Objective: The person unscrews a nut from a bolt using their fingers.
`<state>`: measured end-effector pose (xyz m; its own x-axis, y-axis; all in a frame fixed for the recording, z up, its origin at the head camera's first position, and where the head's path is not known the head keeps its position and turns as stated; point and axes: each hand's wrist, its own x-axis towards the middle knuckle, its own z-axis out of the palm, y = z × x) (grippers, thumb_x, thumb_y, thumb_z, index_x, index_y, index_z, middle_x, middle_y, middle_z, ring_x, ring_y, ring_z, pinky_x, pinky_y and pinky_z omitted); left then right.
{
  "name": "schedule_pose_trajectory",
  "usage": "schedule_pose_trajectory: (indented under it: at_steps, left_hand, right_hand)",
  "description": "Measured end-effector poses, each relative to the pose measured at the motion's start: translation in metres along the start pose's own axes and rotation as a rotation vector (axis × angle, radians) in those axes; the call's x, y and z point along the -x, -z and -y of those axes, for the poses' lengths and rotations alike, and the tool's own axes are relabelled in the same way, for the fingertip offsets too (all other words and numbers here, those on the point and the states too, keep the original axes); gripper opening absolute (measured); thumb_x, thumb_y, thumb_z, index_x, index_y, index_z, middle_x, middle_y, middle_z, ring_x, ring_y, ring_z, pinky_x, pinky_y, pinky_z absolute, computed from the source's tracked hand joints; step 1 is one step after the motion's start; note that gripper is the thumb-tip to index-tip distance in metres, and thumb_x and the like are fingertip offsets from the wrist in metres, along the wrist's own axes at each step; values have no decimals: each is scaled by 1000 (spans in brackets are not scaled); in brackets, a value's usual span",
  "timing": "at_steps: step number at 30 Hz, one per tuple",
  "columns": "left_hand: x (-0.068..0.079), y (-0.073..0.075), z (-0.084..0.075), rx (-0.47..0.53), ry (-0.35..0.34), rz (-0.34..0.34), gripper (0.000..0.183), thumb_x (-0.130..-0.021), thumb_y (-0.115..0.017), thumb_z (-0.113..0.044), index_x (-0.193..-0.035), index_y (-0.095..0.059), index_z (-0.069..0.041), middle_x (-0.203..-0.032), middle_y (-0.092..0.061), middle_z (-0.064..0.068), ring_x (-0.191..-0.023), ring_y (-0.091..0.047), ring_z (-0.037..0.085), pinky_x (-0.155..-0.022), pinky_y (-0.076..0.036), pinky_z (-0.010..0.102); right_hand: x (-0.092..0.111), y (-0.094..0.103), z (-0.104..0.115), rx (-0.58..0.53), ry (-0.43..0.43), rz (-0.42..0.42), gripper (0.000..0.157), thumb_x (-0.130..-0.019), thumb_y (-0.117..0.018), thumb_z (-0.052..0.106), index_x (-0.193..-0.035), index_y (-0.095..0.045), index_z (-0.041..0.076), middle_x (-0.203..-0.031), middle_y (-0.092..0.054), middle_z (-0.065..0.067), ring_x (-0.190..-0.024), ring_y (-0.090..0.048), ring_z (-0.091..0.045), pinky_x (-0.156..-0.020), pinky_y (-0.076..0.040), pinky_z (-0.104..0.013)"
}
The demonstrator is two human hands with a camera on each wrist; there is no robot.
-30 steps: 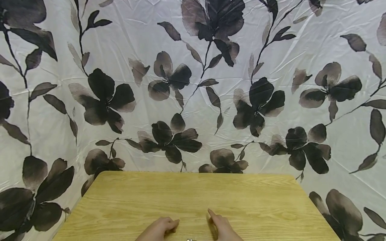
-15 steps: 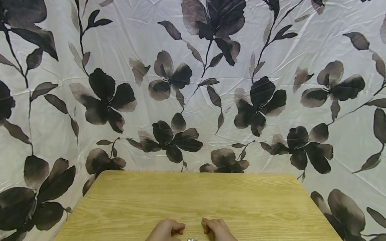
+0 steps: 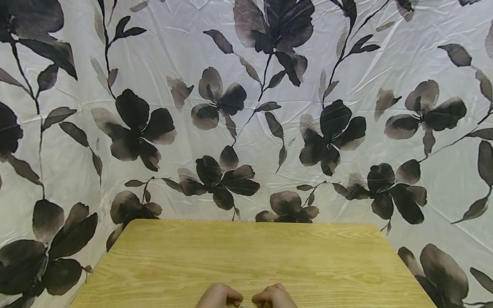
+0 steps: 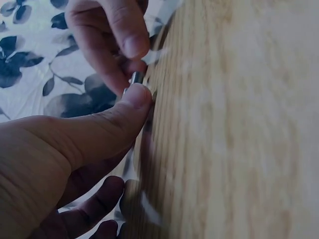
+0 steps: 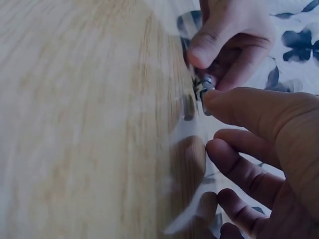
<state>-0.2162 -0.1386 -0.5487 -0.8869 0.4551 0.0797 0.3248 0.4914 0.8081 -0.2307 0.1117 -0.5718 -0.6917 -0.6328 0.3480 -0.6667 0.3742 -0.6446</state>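
A small silvery metal piece with a rounded, cylinder-like part [image 4: 136, 77] is between the two hands at the near edge of the wooden table [image 3: 246, 256]. Reaching in from the left, my left hand [image 3: 217, 296] has its thumb tip [image 4: 137, 94] right over one end of it, with the other fingers bent below. From the other side comes my right hand [image 3: 276, 296], its thumb [image 5: 215, 102] overlapping the metal piece [image 5: 203, 88] in the right wrist view. The remaining right fingers are loosely bent under it. I cannot tell whether either hand pinches it.
A white cloth with dark printed flowers [image 3: 215, 175] hangs behind and beside the table. The table's surface is glossy and mirrors the fingers in both wrist views.
Both hands have come closer together and lower in the head view, the left moving right and the right index finger bending from nearly straight. The metal piece stays at about the same spot.
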Motion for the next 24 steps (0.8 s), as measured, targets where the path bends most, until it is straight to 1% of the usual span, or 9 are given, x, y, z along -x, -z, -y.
schedule_pose_trajectory:
  at_steps: [3,5,8,10,12,17,20,22,24]
  left_hand:
    - [-2,-3,-3,24,26,9,13,-78,-84,2,-90,-83,-4,-75,-76,-6,-73,-68,-1,-67,-54,20]
    - [-2,-4,-4,53,57,15,10,-78,-83,2,-86,-83,-5,-73,-75,-6,-69,-67,0,-65,-54,21]
    - [-1,-6,-5,95,82,20,6,-77,-82,0,-79,-82,-6,-69,-74,-6,-63,-64,1,-60,-53,21]
    - [1,-6,-4,114,80,22,6,-77,-82,-2,-77,-82,-8,-68,-74,-6,-61,-64,1,-58,-52,22]
    - [2,-7,-3,124,71,25,6,-78,-82,-4,-76,-82,-9,-67,-74,-7,-60,-64,1,-57,-52,22]
    - [2,-6,0,143,62,39,7,-78,-81,-3,-77,-83,-10,-67,-75,-7,-60,-64,1,-57,-53,21]
    - [1,-5,2,144,43,46,8,-79,-81,-2,-79,-83,-10,-69,-76,-5,-61,-65,0,-58,-53,21]
    - [0,-5,2,140,26,52,8,-80,-81,-2,-80,-83,-10,-71,-76,-4,-62,-66,-1,-59,-53,20]
    - [1,-5,2,144,22,56,8,-81,-81,-3,-81,-83,-10,-72,-77,-4,-63,-67,0,-60,-54,20]
  right_hand:
    - [-2,-3,-3,-2,70,-29,16,-88,-79,20,-99,-82,7,-82,-76,2,-84,-53,7,-72,-39,-19]
    - [-4,-5,-5,-63,109,-26,14,-89,-78,16,-95,-82,4,-80,-77,-2,-82,-58,8,-72,-44,-14]
    - [-6,-7,-7,-186,102,5,13,-89,-77,11,-90,-82,-1,-78,-77,-9,-77,-63,10,-69,-51,-11]
    - [-6,-8,-8,-244,92,23,11,-89,-77,8,-87,-81,-2,-77,-77,-13,-75,-65,10,-64,-55,-13]
    - [-6,-9,-8,-238,92,22,9,-88,-77,6,-86,-81,-2,-77,-77,-13,-76,-65,10,-65,-54,-12]
    - [-8,-11,-9,-127,158,-12,3,-83,-79,1,-86,-82,0,-75,-77,-10,-76,-65,8,-67,-53,-10]
    - [-8,-9,-8,-92,133,-5,3,-84,-79,2,-85,-82,2,-75,-77,-7,-77,-63,9,-69,-51,-11]
    - [-9,-6,-5,-112,112,17,4,-85,-78,3,-85,-81,1,-76,-77,-9,-77,-65,7,-71,-52,-13]
    - [-8,-3,-2,-157,56,42,6,-86,-77,4,-85,-81,-1,-78,-77,-10,-78,-65,7,-72,-52,-14]
